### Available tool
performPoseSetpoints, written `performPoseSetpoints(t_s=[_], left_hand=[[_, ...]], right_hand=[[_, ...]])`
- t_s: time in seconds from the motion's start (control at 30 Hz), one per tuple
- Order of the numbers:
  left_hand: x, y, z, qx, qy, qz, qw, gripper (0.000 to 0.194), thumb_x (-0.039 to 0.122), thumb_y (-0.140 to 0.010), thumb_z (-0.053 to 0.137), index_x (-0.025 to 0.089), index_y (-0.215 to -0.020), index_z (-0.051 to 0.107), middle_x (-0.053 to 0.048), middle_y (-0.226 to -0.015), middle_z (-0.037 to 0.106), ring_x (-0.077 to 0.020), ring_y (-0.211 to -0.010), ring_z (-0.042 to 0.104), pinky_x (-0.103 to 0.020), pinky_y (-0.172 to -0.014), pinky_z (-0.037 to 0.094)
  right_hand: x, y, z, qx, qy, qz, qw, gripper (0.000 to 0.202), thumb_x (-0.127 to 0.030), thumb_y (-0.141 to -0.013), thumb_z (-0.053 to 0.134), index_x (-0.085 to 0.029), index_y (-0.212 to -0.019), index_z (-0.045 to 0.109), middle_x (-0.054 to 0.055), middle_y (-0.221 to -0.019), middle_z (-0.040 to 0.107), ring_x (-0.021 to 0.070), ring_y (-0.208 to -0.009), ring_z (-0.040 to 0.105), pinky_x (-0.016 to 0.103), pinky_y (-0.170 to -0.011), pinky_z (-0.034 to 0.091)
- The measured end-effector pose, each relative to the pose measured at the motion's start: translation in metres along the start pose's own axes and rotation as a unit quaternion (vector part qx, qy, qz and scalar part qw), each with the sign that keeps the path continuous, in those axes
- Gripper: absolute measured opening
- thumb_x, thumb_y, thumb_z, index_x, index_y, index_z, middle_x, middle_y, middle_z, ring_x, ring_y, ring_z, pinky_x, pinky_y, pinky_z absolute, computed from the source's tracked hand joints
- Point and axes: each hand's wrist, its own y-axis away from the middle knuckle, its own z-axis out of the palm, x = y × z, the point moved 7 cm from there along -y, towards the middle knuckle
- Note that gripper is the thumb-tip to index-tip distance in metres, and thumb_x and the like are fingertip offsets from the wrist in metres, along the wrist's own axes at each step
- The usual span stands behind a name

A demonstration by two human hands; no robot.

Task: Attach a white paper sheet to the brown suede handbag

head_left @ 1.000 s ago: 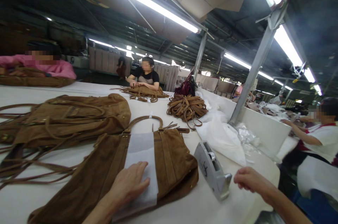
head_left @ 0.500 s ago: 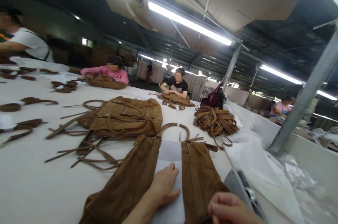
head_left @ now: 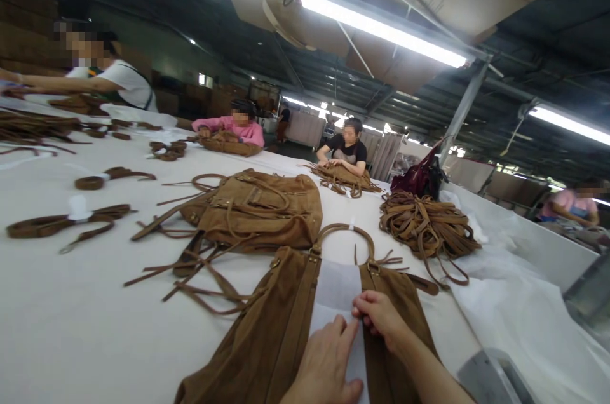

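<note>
The near brown bag (head_left: 286, 321) is lying on the white table (head_left: 71, 328), its handle (head_left: 347, 227) extending toward the far side. A white paper strip (head_left: 336, 289) is running down the middle of its upper face, between two stitched bands. The left hand (head_left: 328, 356) is resting palm down on the strip, thumb held apart and fingers slightly spread. The right hand (head_left: 381, 318) is meeting the strip's right edge, just beside the left fingertips; its thumb and forefinger are pressing together, but what they are pinching is too small to tell.

A second brown bag (head_left: 267, 207) is lying beyond and to the left, its straps trailing across the table. The contents of both bags are staying hidden. A heap of brown straps (head_left: 424, 226) is sitting beyond the near bag to the right, in front of a dark red bag (head_left: 419, 175). A grey tape dispenser (head_left: 493, 378) is standing near the right forearm, partly out of view. White sheeting (head_left: 515, 315) is spreading along the table's right side.
</note>
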Motion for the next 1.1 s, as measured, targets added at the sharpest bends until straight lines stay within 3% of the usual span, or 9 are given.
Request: performPoseSetpoints(t_s=[0.13, 0.3, 0.4, 0.53, 0.63, 0.73, 0.83, 0.93, 1.1], left_hand=[[0.012, -0.001, -0.007, 0.011, -0.027, 0.015, 0.999, 0.06, 0.043, -0.075, 0.058, 0.022, -0.131, 0.052, -0.014, -0.135, 0.048, -0.0348, -0.116, 0.048, -0.05, -0.101, 0.039], [0.016, -0.001, -0.005, -0.004, -0.041, 0.015, 0.999, 0.062, 0.044, -0.078, 0.056, 0.022, -0.135, 0.049, -0.015, -0.138, 0.045, -0.0353, -0.121, 0.044, -0.051, -0.104, 0.037], [0.016, 0.0, -0.004, -0.007, -0.041, 0.012, 0.999, 0.062, 0.045, -0.078, 0.056, 0.021, -0.135, 0.049, -0.015, -0.14, 0.044, -0.036, -0.121, 0.045, -0.052, -0.104, 0.037], [0.014, 0.001, -0.001, -0.02, -0.036, 0.011, 0.999, 0.065, 0.045, -0.08, 0.054, 0.019, -0.139, 0.046, -0.018, -0.145, 0.039, -0.0377, -0.126, 0.042, -0.054, -0.107, 0.033], [0.009, 0.0, 0.004, -0.005, -0.023, 0.019, 1.0, 0.066, 0.046, -0.08, 0.055, 0.021, -0.14, 0.044, -0.017, -0.148, 0.036, -0.0378, -0.13, 0.038, -0.054, -0.11, 0.03], [0.001, -0.003, 0.013, -0.001, -0.013, 0.012, 1.0, 0.066, 0.047, -0.079, 0.057, 0.02, -0.138, 0.045, -0.016, -0.149, 0.035, -0.0362, -0.132, 0.037, -0.051, -0.113, 0.028], [-0.008, -0.005, 0.018, -0.008, 0.0, -0.023, 1.0, 0.068, 0.042, -0.078, 0.058, 0.015, -0.139, 0.041, -0.017, -0.15, 0.035, -0.0337, -0.137, 0.031, -0.045, -0.116, 0.025], [-0.006, -0.005, 0.011, 0.007, 0.019, -0.029, 0.999, 0.065, 0.033, -0.078, 0.056, 0.017, -0.138, 0.038, -0.013, -0.147, 0.04, -0.0277, -0.137, 0.033, -0.039, -0.116, 0.025], [0.003, -0.001, -0.002, 0.006, 0.041, -0.019, 0.999, 0.071, 0.026, -0.076, 0.055, 0.015, -0.142, 0.031, -0.012, -0.143, 0.043, -0.0237, -0.132, 0.037, -0.036, -0.114, 0.027]], right_hand=[[0.0, 0.0, 0.0, -0.001, 0.023, -0.018, 1.0, 0.029, -0.045, -0.066, 0.061, -0.018, -0.074, 0.057, 0.002, -0.07, 0.066, 0.0063, -0.043, 0.035, 0.02, -0.04, 0.015], [-0.017, -0.002, -0.007, 0.035, 0.043, -0.124, 0.991, 0.026, -0.044, -0.069, 0.063, -0.018, -0.071, 0.061, -0.001, -0.065, 0.061, 0.0124, -0.059, 0.046, 0.024, -0.054, 0.033], [-0.027, -0.005, -0.013, 0.055, 0.029, -0.166, 0.984, 0.028, -0.046, -0.066, 0.069, -0.019, -0.07, 0.063, -0.001, -0.071, 0.057, 0.016, -0.071, 0.048, 0.025, -0.06, 0.035], [-0.032, -0.005, -0.015, 0.015, -0.035, -0.12, 0.992, 0.037, -0.055, -0.069, 0.067, -0.02, -0.075, 0.058, -0.004, -0.065, 0.049, 0.0091, -0.052, 0.033, 0.023, -0.044, 0.018], [-0.032, 0.007, -0.013, -0.045, -0.088, -0.049, 0.994, 0.042, -0.058, -0.071, 0.066, -0.021, -0.088, 0.055, -0.005, -0.074, 0.054, 0.0046, -0.045, 0.021, 0.021, -0.042, 0.008], [-0.022, 0.022, -0.009, -0.097, -0.1, 0.027, 0.99, 0.043, -0.053, -0.067, 0.071, -0.019, -0.09, 0.055, -0.002, -0.074, 0.058, 0.0022, -0.043, 0.02, 0.02, -0.042, 0.005], [-0.005, 0.026, -0.003, -0.099, -0.093, 0.077, 0.988, 0.04, -0.047, -0.065, 0.072, -0.018, -0.085, 0.053, 0.0, -0.073, 0.061, 0.0006, -0.041, 0.022, 0.019, -0.042, 0.003], [0.01, 0.02, 0.006, -0.086, -0.086, 0.086, 0.989, 0.037, -0.046, -0.065, 0.069, -0.019, -0.082, 0.05, 0.0, -0.072, 0.062, 0.0002, -0.039, 0.022, 0.018, -0.041, 0.004], [0.009, 0.011, 0.012, -0.048, -0.042, 0.017, 0.998, 0.034, -0.049, -0.067, 0.065, -0.02, -0.078, 0.051, -0.004, -0.066, 0.059, 0.0019, -0.037, 0.025, 0.02, -0.038, 0.007]])
